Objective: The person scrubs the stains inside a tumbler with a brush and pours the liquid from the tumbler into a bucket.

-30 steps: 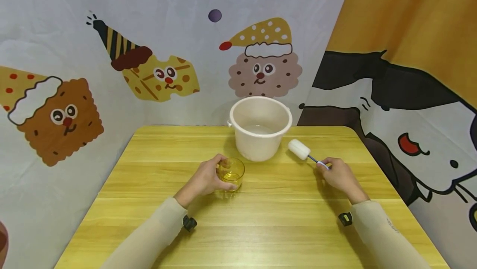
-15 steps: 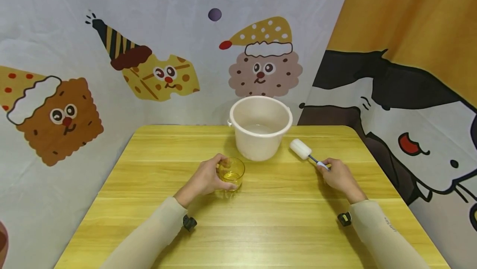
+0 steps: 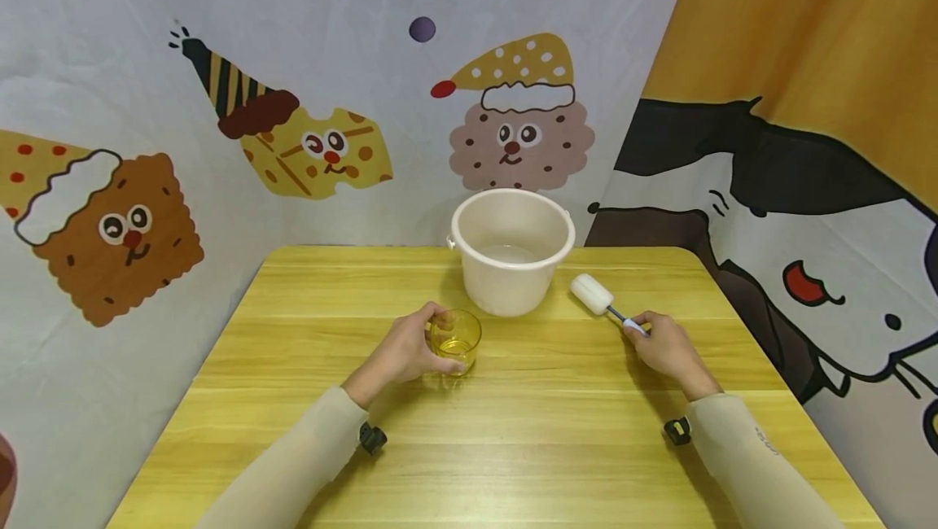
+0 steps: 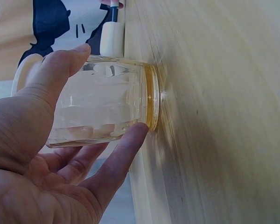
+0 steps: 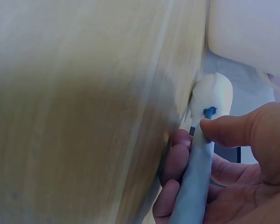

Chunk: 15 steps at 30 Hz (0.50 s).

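An amber glass cup (image 3: 463, 342) stands upright on the wooden table (image 3: 513, 448), left of the middle. My left hand (image 3: 405, 350) holds it from the left side, thumb and fingers round its wall. In the left wrist view the clear-walled cup (image 4: 98, 102) has its base on the tabletop. On the right, my right hand (image 3: 668, 350) grips the pale handle (image 5: 196, 182) of a sponge cup brush. The brush's white sponge head (image 3: 590, 293) points away, toward the bucket. In the right wrist view the thumb lies along the handle, the fingers curled beneath.
A cream-white bucket (image 3: 508, 281) stands at the back of the table between the two hands, with what looks like shallow water inside. Behind the table hangs a cloth (image 3: 352, 41) printed with cartoon figures.
The sponge brush's head has shifted very slightly to the right. My left hand and the cup have stayed in place.
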Tool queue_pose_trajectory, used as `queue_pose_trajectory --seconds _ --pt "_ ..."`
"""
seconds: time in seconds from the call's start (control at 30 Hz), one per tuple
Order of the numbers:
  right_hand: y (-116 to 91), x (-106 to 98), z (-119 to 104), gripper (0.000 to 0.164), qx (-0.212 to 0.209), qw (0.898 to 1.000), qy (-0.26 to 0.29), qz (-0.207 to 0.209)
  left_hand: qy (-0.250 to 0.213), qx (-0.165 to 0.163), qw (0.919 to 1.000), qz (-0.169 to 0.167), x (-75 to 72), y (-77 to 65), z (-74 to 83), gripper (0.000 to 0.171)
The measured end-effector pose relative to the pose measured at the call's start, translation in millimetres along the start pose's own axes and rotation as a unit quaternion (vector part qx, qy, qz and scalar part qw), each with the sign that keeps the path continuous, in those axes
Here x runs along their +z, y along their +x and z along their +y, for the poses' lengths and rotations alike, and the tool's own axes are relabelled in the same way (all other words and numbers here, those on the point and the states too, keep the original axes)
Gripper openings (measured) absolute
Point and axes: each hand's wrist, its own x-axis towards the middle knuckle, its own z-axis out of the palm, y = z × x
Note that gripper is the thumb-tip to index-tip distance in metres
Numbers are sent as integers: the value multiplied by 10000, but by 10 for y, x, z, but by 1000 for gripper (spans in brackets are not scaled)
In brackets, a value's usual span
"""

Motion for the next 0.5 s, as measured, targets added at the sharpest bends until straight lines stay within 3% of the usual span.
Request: queue_pose_trajectory --seconds 0.5 --pt "-2 9 18 45 30 10000 -18 13 -61 -12 10000 -15 5 13 -11 84"
